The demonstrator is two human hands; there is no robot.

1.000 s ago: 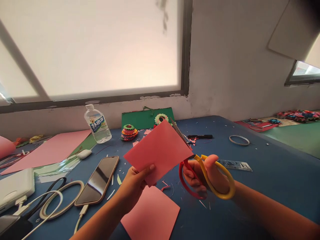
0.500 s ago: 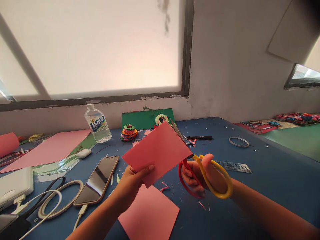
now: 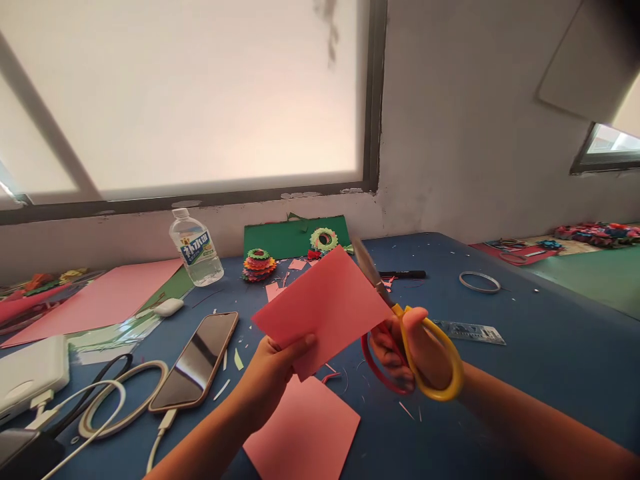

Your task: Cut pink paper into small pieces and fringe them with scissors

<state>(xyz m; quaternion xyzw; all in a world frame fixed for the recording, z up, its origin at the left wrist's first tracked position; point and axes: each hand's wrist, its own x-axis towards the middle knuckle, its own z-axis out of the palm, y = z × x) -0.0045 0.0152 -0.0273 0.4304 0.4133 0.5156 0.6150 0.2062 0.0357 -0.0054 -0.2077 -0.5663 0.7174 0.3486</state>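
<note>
left hand (image 3: 273,375) pinches pink sheet (image 3: 320,307) by its lower edge; right hand (image 3: 417,350) curled through scissors (image 3: 397,312) at its right edge. one-point hold: paper may buckle, skewing the cut.

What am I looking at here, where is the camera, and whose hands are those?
There is no machine here. This one picture comes from a camera worn on a person's head, looking forward and down at their own two bare hands. The left hand pinches a salmon-pink sheet of paper by its lower edge and holds it up above the blue table. The right hand grips yellow-and-red-handled scissors, whose blades lie along the sheet's right edge. On the table, a second pink paper sheet lies just below the hands. Further off are a smartphone plugged into a cable, a clear plastic water bottle, a stack of colourful paper flowers, a black marker and a clear ruler.
</note>
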